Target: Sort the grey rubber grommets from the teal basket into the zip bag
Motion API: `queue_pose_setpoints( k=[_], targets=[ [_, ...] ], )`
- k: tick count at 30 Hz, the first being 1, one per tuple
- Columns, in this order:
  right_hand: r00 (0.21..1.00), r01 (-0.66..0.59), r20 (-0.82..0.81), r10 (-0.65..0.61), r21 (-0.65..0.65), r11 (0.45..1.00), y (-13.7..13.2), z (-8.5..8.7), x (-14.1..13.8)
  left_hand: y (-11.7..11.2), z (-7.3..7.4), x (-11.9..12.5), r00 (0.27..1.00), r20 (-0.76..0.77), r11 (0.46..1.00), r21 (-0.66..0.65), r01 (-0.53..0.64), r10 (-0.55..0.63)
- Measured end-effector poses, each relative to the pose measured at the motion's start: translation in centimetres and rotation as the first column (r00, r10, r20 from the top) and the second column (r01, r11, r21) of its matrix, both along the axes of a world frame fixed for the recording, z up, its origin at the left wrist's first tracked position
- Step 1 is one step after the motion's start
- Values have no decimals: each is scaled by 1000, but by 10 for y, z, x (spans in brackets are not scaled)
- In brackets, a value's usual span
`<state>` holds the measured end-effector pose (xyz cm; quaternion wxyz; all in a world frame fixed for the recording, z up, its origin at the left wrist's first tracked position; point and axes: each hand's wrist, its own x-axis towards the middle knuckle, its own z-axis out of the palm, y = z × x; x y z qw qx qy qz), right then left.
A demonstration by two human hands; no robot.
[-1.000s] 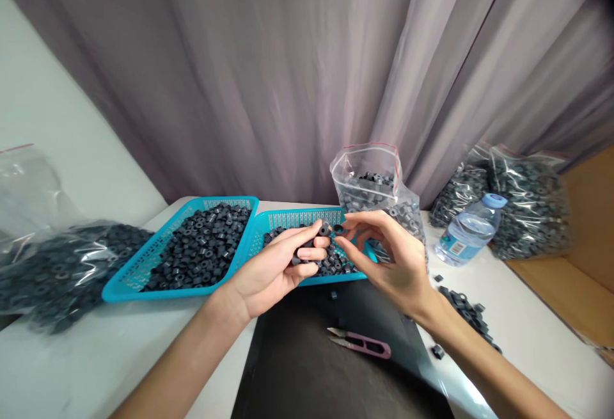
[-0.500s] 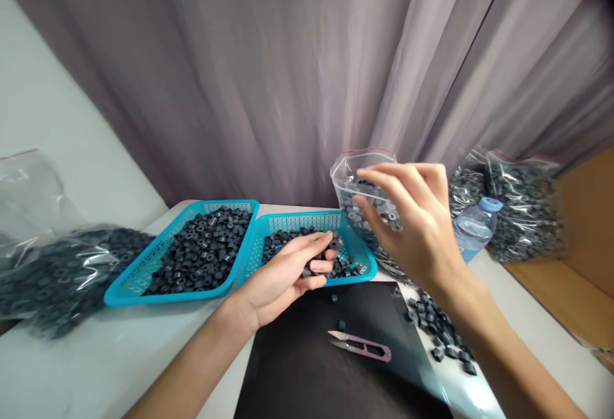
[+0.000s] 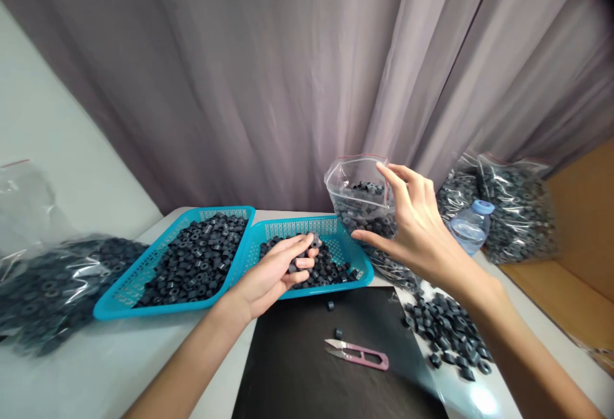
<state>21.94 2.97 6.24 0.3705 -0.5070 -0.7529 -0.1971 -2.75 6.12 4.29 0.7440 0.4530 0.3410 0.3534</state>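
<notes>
My left hand (image 3: 273,272) is curled, palm turned up, around several small dark ring-shaped pieces (image 3: 314,242). It hovers over the right blue basket (image 3: 367,273), which holds more such pieces. My right hand (image 3: 417,224) has its thumb and fingers spread, with nothing seen between them. Its fingertips are at the right edge of an open clear zip bag (image 3: 352,206); whether they touch it I cannot tell. Dark pieces fill the lower part of that bag. Purple thread snips (image 3: 362,356) lie on a black mat (image 3: 292,368) in front of the basket.
A fuller blue basket (image 3: 115,304) stands at left, beside a clear bag of pieces (image 3: 81,278). Loose pieces (image 3: 448,329) lie under my right forearm. Farther right are a water bottle (image 3: 470,227), filled bags (image 3: 520,214) and a cardboard box (image 3: 580,227). A grey curtain (image 3: 288,86) hangs behind.
My right hand has moved slightly left and down relative to the bag, and its thumb and fingers are wider apart. My left hand still holds its pieces. The view has shifted slightly.
</notes>
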Motion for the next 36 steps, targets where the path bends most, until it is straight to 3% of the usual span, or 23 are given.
queue_pose_setpoints(
  k=[6,10,17,22,25,28,32,36],
  targets=[
    [952,200,-200,-233,-171,965,26,-33,24,24,-25,-14,974,-197,986,141,-84,111],
    [952,172,-190,-241,-323,931,37,-43,43,27,-36,-16,953,-289,986,158,-46,91],
    [912,153,-342,-228,-234,960,48,-37,77,34,-52,-15,911,-404,971,239,22,79],
    [854,171,-479,-204,-113,979,53,-28,105,41,-65,-15,856,-498,923,378,66,142],
    [812,12,-584,-10,0,1000,58,-31,117,43,-69,-13,800,-552,866,493,86,236],
    [692,-247,-690,212,50,968,64,-41,124,46,-72,-13,742,-593,810,574,119,311],
    [634,-409,-731,253,-40,912,68,-50,124,52,-74,-15,682,-636,759,625,180,361],
    [585,-478,-769,258,-69,876,68,-52,125,56,-69,-14,626,-657,716,663,217,419]
  ],
)
